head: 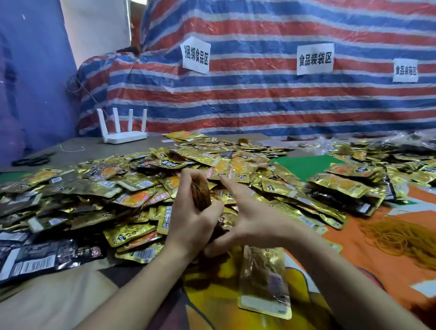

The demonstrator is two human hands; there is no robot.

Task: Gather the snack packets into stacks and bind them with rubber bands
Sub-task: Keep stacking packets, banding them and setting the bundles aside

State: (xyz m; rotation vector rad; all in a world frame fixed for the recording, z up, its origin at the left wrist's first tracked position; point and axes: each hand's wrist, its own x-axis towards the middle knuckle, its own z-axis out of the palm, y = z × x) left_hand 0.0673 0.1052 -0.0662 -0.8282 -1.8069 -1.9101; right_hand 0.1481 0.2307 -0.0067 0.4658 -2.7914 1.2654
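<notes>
L hand: fingers curled round a small stack of packets, held upright on edge over the big loose pile. R hand: just beside the stack, fingers splayed wide. One gold packet under R wrist; can't tell if gripped. Rubber bands heaped at right, well apart.

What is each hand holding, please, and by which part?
The left hand grips a thin upright stack of gold foil snack packets round its lower half; the right hand holds nothing visible.
</notes>
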